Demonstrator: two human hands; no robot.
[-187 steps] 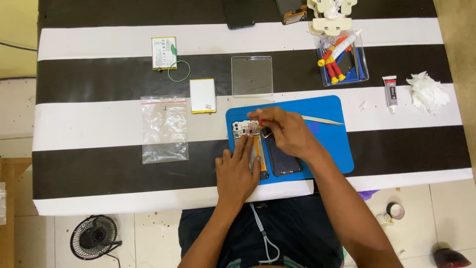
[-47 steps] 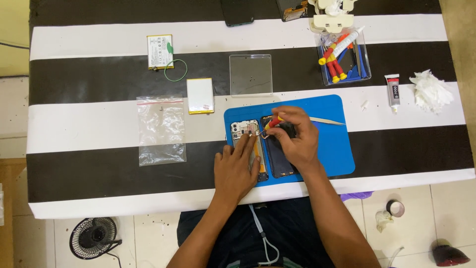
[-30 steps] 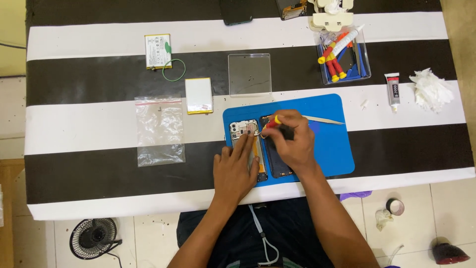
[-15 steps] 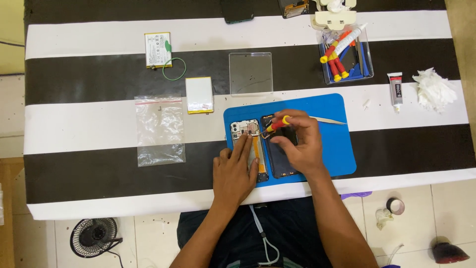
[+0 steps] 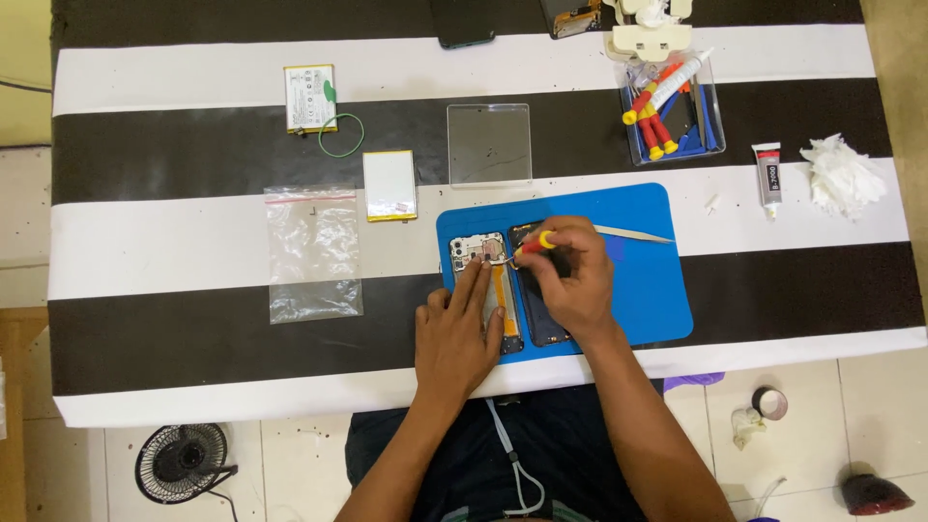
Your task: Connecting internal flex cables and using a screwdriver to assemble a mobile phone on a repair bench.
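An opened phone body (image 5: 480, 253) with its inner parts showing lies on the blue mat (image 5: 650, 290). My left hand (image 5: 454, 333) rests flat on its lower half, fingers pressing it down. My right hand (image 5: 570, 280) grips a small screwdriver (image 5: 530, 246) with a red and yellow handle, its tip pointing left onto the top of the phone body. A dark phone back cover (image 5: 541, 324) lies beside the body, partly hidden under my right hand. Thin tweezers (image 5: 633, 233) lie on the mat to the right.
A clear plastic bag (image 5: 311, 253), a white battery (image 5: 390, 185), a second battery with a green wire (image 5: 311, 98) and a clear glass panel (image 5: 488, 143) lie to the left and behind. A tool tray (image 5: 672, 111), glue tube (image 5: 768, 177) and tissue (image 5: 841, 176) sit at the right.
My right hand picked up the screwdriver and brought its tip to the top of the phone body. My left hand has stayed pressed on the phone.
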